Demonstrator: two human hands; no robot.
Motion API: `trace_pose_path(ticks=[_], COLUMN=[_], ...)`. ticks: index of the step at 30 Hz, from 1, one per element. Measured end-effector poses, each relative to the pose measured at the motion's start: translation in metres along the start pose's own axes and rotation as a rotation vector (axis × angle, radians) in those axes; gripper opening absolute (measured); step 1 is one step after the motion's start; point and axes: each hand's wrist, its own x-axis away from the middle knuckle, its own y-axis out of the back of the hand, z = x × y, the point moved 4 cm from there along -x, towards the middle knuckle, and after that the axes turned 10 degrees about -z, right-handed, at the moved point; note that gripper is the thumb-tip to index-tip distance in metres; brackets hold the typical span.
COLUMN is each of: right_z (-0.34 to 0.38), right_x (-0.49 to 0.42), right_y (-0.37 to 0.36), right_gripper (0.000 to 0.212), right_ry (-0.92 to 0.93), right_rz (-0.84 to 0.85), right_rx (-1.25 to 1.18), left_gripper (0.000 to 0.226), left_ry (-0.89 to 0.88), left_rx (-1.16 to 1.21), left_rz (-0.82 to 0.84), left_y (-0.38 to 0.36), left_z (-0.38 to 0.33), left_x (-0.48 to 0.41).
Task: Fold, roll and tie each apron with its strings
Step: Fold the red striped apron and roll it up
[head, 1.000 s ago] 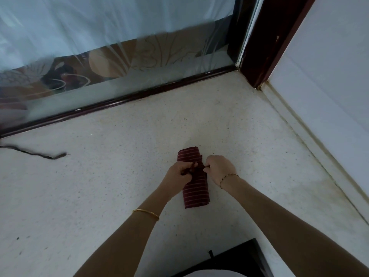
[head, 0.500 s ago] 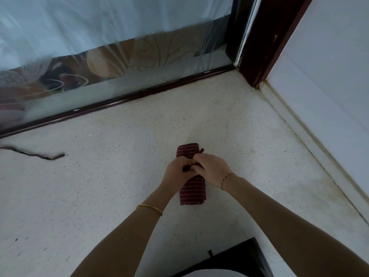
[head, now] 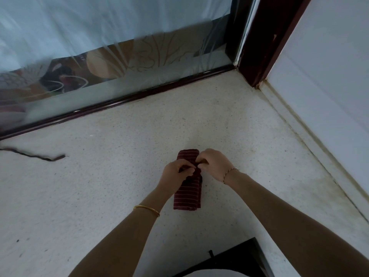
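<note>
Head cam looking down: the rolled-up maroon striped apron (head: 187, 196) lies on the speckled floor (head: 99, 196), pointing away from the person, not far from the corner by the glass door (head: 139, 62). Both hands sit over its far half. Left hand (head: 175, 173) has its fingers curled, pinching the dark strings (head: 184, 169). Right hand (head: 214, 164) is curled too, pinching them right beside it. The roll's near end pokes out below the knuckles.

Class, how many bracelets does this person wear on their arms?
2: a plain gold bangle on the left forearm, a thin twisted bracelet at the right wrist. None appears hidden.
</note>
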Motion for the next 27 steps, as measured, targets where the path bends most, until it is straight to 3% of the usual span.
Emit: trace_pose_path(ticks=[6,10,15,18,22,27], right_z=[0.001,0.006,0.020,0.019,0.013,0.010], right_x=[0.004,0.010,0.027,0.031,0.021,0.011], right_y=[0.001,0.001,-0.008,-0.011,0.003,-0.004], right_gripper=[0.014,0.014,0.016,0.010,0.014,0.025], right_ry=[-0.034,-0.092,0.119,0.148,0.007,-0.051], right_rz=[-0.087,-0.139,0.034,0.069,-0.208,-0.073], right_rx=[0.070,-0.071,-0.044,-0.085,-0.377,-0.360], left_gripper=[0.012,0.010,0.009,0.015,0.021,0.022], left_ry=[0.053,0.150,0.280,0.255,0.204,-0.097], left_rx=[0.012,-0.022,0.202,0.138,0.063,-0.179], left_rz=[0.005,0.057,0.074,0.126,0.145,0.156], left_y=[0.004,0.003,0.009,0.008,0.009,0.004], left_z=[-0.001,-0.003,-0.004,-0.007,-0.012,-0.020], left_x=[0.002,-0.004,-0.007,-0.009,-0.013,-0.012])
